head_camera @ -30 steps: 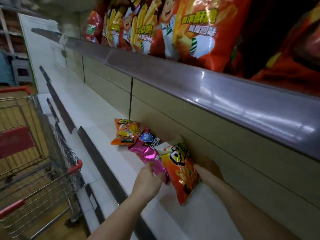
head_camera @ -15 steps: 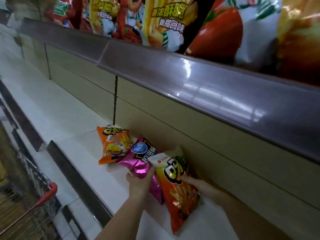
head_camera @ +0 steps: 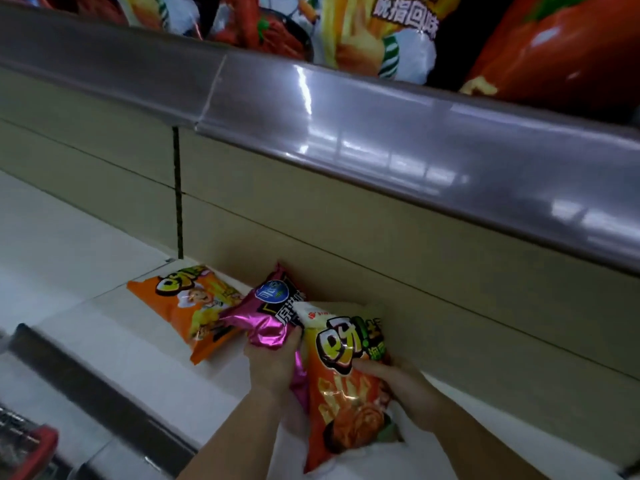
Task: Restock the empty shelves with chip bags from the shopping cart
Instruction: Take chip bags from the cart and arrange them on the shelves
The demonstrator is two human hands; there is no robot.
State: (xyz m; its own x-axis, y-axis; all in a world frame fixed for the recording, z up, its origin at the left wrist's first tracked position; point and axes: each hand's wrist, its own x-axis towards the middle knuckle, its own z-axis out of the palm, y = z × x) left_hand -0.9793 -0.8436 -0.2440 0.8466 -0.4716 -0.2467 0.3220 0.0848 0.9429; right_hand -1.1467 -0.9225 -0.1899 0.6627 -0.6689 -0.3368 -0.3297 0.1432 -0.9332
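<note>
Your left hand (head_camera: 273, 362) grips the pink bag (head_camera: 268, 315); your right hand (head_camera: 391, 379) pinches the orange-red bag (head_camera: 346, 403) on the shelf (head_camera: 86, 306).

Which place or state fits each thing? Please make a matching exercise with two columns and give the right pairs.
1. pink foil chip bag
2. orange chip bag with green top corner
3. flat orange chip bag
4. large red tomato-print bag

A. on the upper shelf
B. lying alone, untouched
C. held by the left hand
D. held by the right hand

Pairs: 1-C, 2-D, 3-B, 4-A
</note>
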